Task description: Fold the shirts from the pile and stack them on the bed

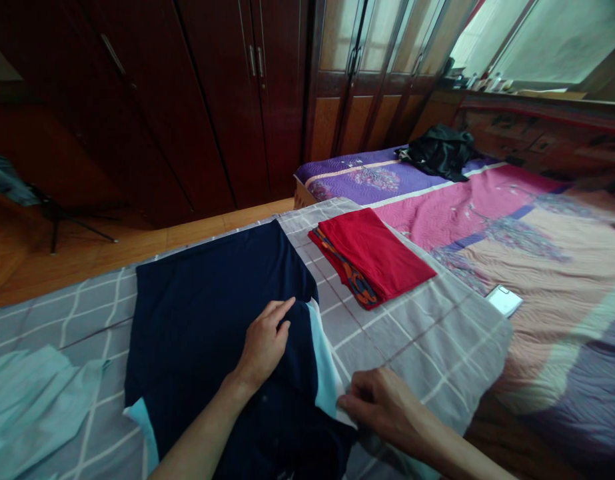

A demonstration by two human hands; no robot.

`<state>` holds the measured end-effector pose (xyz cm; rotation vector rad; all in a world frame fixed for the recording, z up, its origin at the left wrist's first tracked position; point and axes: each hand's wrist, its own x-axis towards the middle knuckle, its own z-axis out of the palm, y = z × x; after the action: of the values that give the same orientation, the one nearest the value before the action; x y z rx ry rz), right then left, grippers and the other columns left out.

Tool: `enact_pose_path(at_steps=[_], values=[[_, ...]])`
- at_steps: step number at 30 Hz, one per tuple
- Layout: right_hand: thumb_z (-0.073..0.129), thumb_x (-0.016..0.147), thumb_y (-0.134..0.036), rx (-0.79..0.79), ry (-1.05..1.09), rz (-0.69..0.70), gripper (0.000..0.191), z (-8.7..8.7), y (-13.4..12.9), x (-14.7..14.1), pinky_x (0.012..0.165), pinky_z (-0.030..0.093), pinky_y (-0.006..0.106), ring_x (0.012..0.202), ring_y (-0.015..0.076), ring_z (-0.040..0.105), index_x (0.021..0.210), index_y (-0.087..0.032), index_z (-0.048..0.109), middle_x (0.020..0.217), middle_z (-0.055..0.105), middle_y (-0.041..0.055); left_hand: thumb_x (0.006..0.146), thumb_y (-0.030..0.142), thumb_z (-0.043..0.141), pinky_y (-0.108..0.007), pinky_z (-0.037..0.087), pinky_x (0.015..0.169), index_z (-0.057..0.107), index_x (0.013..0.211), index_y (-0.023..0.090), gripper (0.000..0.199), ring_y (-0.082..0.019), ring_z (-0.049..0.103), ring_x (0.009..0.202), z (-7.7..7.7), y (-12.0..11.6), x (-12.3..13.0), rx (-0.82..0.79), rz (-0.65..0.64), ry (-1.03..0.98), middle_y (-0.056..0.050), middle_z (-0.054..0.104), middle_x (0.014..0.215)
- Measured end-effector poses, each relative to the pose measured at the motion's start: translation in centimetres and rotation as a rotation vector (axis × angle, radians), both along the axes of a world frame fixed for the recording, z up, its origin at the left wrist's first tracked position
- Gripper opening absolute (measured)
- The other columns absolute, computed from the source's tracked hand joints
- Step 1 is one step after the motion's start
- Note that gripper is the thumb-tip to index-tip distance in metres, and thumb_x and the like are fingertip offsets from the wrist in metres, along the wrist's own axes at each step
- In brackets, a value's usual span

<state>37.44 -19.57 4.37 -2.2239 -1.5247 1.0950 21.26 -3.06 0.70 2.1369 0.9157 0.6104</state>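
A navy blue garment (202, 300) with light blue and white side trim (322, 363) lies spread over a grey checked cloth. My left hand (264, 343) rests on it near the trim's upper end, index finger and thumb stretched out and apart, holding nothing that I can see. Lower down, my right hand (382, 403) is closed in a pinch at the garment's trimmed right edge. Dark, bunched fabric lies at the bottom, below both hands. To the right of the garment is a folded red cloth (377, 253) with an orange and dark patterned layer showing at its edge.
A pale mint cloth (42, 407) lies crumpled on the grey checked cloth (437, 333) at the left. A phone (504, 301) and a black garment (440, 152) lie on the patterned bed cover (447, 213). Dark wooden wardrobes (227, 100) line the back; a tripod (57, 213) stands left.
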Motion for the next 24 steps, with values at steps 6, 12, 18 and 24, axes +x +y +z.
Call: enact_pose_path(at_steps=[6, 12, 18, 24], values=[[0.045, 0.086, -0.036, 0.132, -0.092, -0.038, 0.029, -1.1, 3.0, 1.3, 0.050, 0.029, 0.023, 0.055, 0.0131, 0.054, 0.083, -0.017, 0.067, 0.060, 0.062, 0.0007, 0.083, 0.005, 0.048, -0.033, 0.046, 0.096, 0.054, 0.128, 0.022, 0.048, -0.018, 0.060, 0.104, -0.7, 0.1, -0.1, 0.048, 0.029, 0.112, -0.003, 0.059, 0.118], [0.050, 0.086, -0.042, 0.155, -0.291, -0.061, 0.031, -1.3, 7.4, 1.4, 0.055, 0.032, 0.024, 0.068, 0.0185, 0.063, 0.100, -0.019, 0.064, 0.070, 0.068, 0.0039, 0.085, 0.007, 0.049, -0.032, 0.047, 0.095, 0.051, 0.130, 0.024, 0.049, -0.018, 0.060, 0.104, -0.9, -0.2, 0.0, 0.082, -0.005, 0.131, -0.003, 0.058, 0.119], [0.053, 0.083, -0.039, 0.146, -0.426, -0.101, 0.022, -1.5, 10.6, 1.1, 0.060, 0.035, 0.027, 0.079, 0.0231, 0.065, 0.084, -0.022, 0.066, 0.080, 0.070, 0.0062, 0.085, 0.008, 0.049, -0.028, 0.047, 0.095, 0.050, 0.131, 0.027, 0.049, -0.016, 0.060, 0.105, -0.9, -0.6, 0.0, 0.101, -0.036, 0.115, -0.002, 0.056, 0.121], [0.051, 0.083, -0.036, 0.117, -0.502, -0.142, 0.022, -1.3, 10.4, 2.0, 0.059, 0.036, 0.027, 0.077, 0.0220, 0.066, 0.077, -0.022, 0.066, 0.077, 0.070, 0.0053, 0.085, 0.008, 0.050, -0.028, 0.046, 0.096, 0.044, 0.135, 0.030, 0.055, -0.015, 0.057, 0.109, -0.7, -0.8, 0.0, 0.148, -0.148, 0.141, 0.000, 0.054, 0.126]])
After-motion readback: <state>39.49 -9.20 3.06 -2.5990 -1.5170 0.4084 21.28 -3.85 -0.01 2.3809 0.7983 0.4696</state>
